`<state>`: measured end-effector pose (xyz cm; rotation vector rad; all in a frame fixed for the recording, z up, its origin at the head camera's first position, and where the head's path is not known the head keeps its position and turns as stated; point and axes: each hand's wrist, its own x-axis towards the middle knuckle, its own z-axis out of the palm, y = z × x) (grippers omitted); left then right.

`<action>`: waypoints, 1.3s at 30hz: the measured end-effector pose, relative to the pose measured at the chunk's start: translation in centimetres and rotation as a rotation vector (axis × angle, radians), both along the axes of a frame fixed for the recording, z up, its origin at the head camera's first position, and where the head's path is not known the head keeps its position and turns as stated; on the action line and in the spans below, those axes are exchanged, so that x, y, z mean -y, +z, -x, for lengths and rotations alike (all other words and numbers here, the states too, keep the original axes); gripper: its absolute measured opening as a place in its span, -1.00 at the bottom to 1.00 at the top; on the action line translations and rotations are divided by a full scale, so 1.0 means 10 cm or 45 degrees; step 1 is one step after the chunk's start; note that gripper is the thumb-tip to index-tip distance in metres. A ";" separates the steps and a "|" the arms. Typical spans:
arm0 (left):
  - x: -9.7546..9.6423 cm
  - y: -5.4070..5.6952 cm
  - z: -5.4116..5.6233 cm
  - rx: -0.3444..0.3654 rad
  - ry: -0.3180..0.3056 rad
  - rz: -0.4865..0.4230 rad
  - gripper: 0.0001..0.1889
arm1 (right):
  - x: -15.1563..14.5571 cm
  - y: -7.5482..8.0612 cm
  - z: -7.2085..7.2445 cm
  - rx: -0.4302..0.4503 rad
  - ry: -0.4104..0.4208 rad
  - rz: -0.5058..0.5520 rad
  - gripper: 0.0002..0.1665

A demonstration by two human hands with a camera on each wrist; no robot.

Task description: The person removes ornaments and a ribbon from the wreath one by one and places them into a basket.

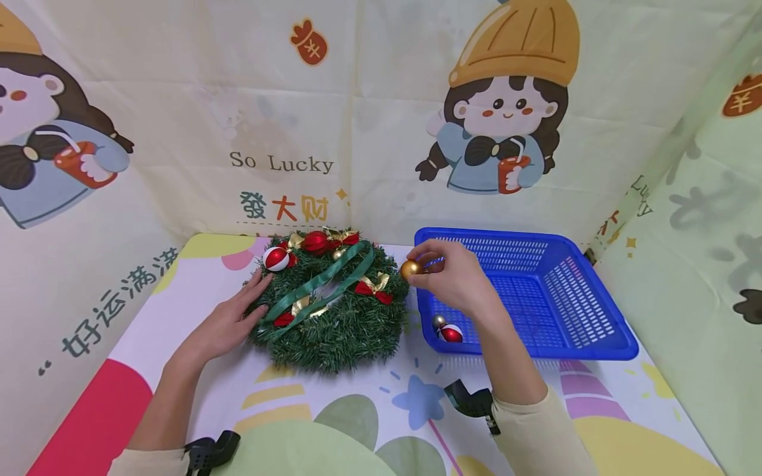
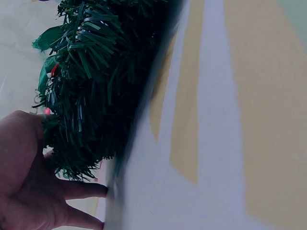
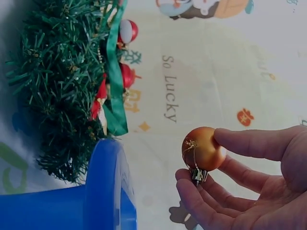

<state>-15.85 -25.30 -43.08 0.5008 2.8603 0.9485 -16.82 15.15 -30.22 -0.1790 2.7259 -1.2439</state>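
A gold ball ornament (image 1: 411,270) is pinched between the thumb and fingers of my right hand (image 1: 448,272), above the left rim of the blue basket. In the right wrist view the gold ornament (image 3: 204,149) shows its metal cap and a thin gold loop. My left hand (image 1: 229,324) rests with spread fingers against the left side of the green wreath (image 1: 333,337). On the wreath are red and gold bows (image 1: 375,288), a red ball (image 1: 317,242), a red and white ball (image 1: 276,258) and a green ribbon (image 1: 321,281) lying across it.
The blue plastic basket (image 1: 571,350) stands right of the wreath. A small gold ball (image 1: 439,320) and a red and white ball (image 1: 451,333) lie in its near left corner. Behind the patterned tabletop (image 1: 286,423) hangs a printed cloth wall (image 1: 381,119), with more cloth at both sides.
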 end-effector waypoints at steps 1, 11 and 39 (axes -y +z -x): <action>0.00 0.00 0.00 -0.002 0.000 0.001 -0.32 | -0.01 0.00 -0.01 0.000 -0.011 -0.001 -0.72; 0.00 -0.01 0.00 0.004 0.002 -0.004 -0.32 | -0.15 -0.06 -0.09 -0.015 -0.073 0.007 -0.69; 0.00 -0.01 0.01 0.030 0.021 -0.002 -0.31 | -0.48 -0.40 -0.11 0.018 -0.186 0.021 -0.64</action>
